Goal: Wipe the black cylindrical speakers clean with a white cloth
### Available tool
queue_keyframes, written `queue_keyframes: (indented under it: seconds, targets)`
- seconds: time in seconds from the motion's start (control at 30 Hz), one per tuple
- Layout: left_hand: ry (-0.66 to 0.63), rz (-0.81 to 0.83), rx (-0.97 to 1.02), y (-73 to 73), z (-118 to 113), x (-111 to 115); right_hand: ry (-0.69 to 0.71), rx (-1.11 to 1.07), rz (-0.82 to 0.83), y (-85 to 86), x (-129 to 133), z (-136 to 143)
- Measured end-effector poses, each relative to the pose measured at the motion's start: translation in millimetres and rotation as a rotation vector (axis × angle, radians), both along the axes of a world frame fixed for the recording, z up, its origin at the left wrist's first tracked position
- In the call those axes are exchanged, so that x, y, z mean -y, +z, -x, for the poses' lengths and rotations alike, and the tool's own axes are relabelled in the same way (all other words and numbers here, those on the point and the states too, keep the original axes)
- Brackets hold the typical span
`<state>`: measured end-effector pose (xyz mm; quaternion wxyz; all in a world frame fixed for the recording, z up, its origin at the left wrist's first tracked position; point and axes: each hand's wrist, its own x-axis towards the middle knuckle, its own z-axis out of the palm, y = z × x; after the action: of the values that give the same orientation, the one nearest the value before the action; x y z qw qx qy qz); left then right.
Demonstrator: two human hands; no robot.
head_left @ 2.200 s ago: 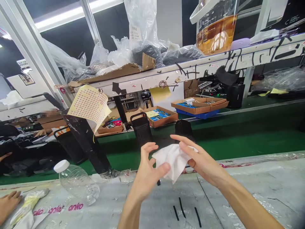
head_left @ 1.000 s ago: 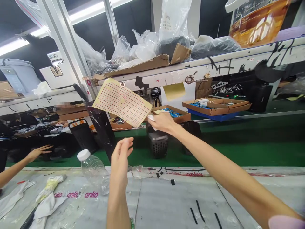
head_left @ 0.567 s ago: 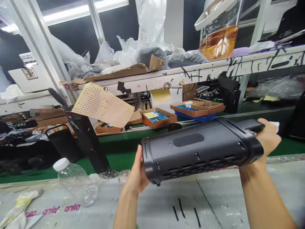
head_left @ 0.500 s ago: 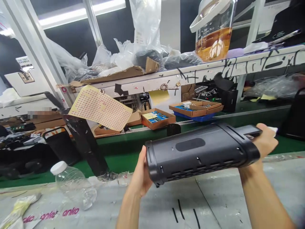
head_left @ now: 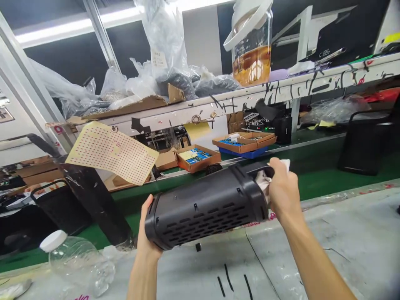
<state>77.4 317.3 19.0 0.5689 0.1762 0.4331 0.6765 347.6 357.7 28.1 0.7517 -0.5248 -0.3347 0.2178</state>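
Note:
A long black plastic housing [head_left: 203, 204] with rows of slots is held up in both hands above the grey work surface. My left hand [head_left: 146, 229] grips its left end, with the thumb along the edge and the other fingers hidden behind. At the right end, my right hand [head_left: 283, 189] is closed round the handle [head_left: 254, 166], together with a crumpled white cloth [head_left: 263, 181]. Part of the cloth sticks out above the fingers. The slotted side faces me.
A clear bottle [head_left: 81, 262] lies at the lower left. Behind are a green belt [head_left: 315, 171], cardboard trays of blue parts [head_left: 200, 164], a hanging yellow dotted sheet [head_left: 112, 152] and a shelf [head_left: 200, 108] bearing bags and a jug [head_left: 253, 58].
The view has shifted right, so the hands and housing appear farther left. The housing has rolled, showing more of its slotted side, and more of the white cloth is visible by the handle.

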Motion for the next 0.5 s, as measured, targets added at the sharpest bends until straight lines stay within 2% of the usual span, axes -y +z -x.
queue_keyframes:
  seconds: [0.1, 0.2, 0.37, 0.5]
  targets:
    - [-0.033, 0.095, 0.036, -2.1, 2.8, -6.3, 0.124, -0.046, 0.096, 4.4, 1.4, 1.6]
    - [-0.100, 0.101, 0.007, -1.9, 7.7, -4.7, 0.190, -0.055, 0.151, 3.9, -3.9, -0.8]
    - [-0.167, 0.097, -0.104, -4.5, 13.9, 0.8, 0.252, -0.071, 0.205, -7.1, -18.8, -4.7]
    - [-0.180, 0.074, -0.128, -10.3, 13.2, 4.0, 0.241, -0.070, 0.156, -13.5, -24.9, -11.9]
